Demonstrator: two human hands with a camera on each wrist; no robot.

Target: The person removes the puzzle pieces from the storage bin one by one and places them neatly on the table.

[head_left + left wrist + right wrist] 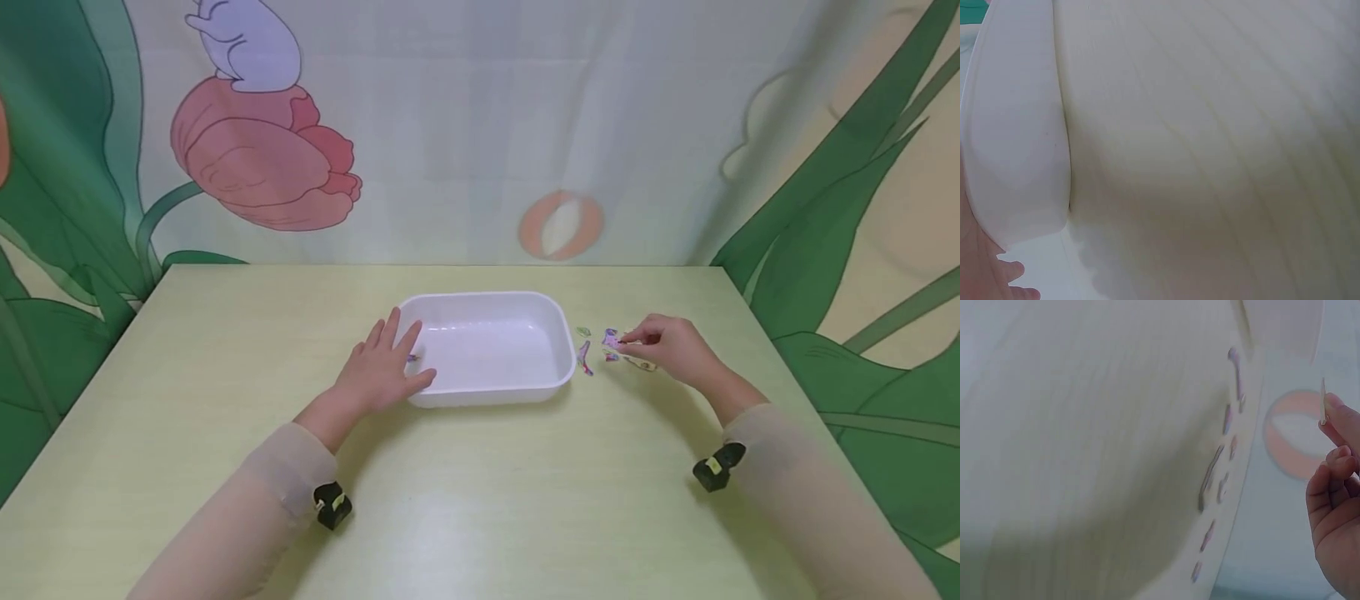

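A white rectangular plastic tray [487, 398] sits on the table. My left hand [378, 367] is over its left end, fingers spread and straight; in the left wrist view the hand [982, 262] shows at the edge beside the tray [1019, 131]. By the left fingers, a small coloured piece [412, 358] shows inside the tray. Right of the tray, my right hand [671, 346] pinches a small thin flat piece [1323, 403] between thumb and finger, seen edge-on in the right wrist view. Several small colourful flat pieces [585, 358] lie on the table below that hand.
The pale wood-look table [480, 500] extends around the tray. Behind it hangs a printed cloth [450, 150] with flowers and leaves. More loose pieces [1210, 478] lie in a scattered row in the right wrist view. Each sleeve has a small black camera [718, 467] at the wrist.
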